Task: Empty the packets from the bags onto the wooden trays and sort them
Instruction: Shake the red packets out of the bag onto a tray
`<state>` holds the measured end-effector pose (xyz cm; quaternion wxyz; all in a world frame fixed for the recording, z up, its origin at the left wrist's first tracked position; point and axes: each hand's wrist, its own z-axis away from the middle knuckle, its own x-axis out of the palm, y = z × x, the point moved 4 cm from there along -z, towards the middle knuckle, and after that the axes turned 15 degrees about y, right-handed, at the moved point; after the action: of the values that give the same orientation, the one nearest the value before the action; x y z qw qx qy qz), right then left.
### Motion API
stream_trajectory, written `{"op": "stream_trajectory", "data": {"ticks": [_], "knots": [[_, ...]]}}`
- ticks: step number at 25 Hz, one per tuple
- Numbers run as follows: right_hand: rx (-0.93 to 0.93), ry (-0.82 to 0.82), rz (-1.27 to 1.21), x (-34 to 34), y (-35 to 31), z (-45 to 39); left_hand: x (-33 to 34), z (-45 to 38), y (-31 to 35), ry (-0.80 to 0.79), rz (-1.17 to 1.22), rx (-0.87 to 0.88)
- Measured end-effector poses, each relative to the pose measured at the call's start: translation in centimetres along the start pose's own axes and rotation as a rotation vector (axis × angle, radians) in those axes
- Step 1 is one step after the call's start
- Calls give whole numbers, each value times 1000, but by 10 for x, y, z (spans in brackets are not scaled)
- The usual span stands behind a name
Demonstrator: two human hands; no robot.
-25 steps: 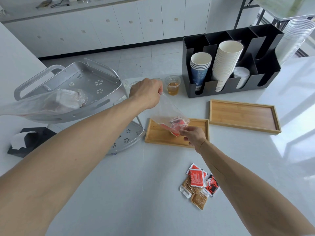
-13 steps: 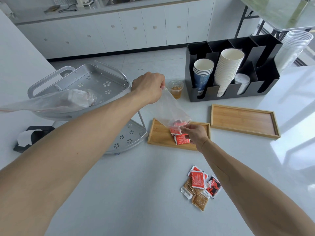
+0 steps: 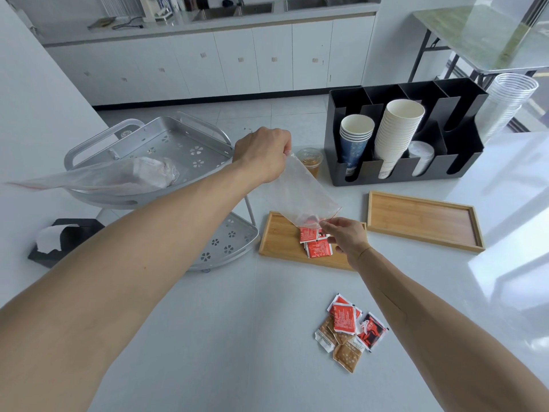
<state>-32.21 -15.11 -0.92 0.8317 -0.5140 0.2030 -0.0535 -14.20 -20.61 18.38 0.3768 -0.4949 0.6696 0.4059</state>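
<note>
My left hand [image 3: 263,153] pinches the bottom corner of a clear zip bag [image 3: 300,197], holding it upside down over the left wooden tray [image 3: 279,245]. My right hand [image 3: 346,237] pinches the bag's open red-striped mouth just above the tray. Red packets [image 3: 318,246] lie in a small heap on this tray under the mouth, and a little red still shows inside the bag. The right wooden tray [image 3: 421,220] holds nothing. A second clear bag [image 3: 113,176] with pale contents lies on the metal rack's upper shelf.
A loose pile of red, brown and black packets [image 3: 347,330] lies on the white table near me. A two-tier metal rack [image 3: 154,150] stands left, a black cup organiser [image 3: 404,138] behind the trays, a lidded drink cup [image 3: 310,160] between them, a black napkin holder [image 3: 62,240] far left.
The red packets have slid out of the bag onto the left tray. My left hand has lifted the bag's bottom higher while my right hand stays at its mouth.
</note>
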Motion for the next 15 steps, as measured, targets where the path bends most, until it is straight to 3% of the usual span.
{"op": "stream_trajectory", "data": {"ticks": [10,15], "knots": [[-43,-13,-102,-9,-18,15,-29,12,-4,105,128,-50],[30,-241,-248,-16,5,28,-20,76,-25,68,449,-271]]}}
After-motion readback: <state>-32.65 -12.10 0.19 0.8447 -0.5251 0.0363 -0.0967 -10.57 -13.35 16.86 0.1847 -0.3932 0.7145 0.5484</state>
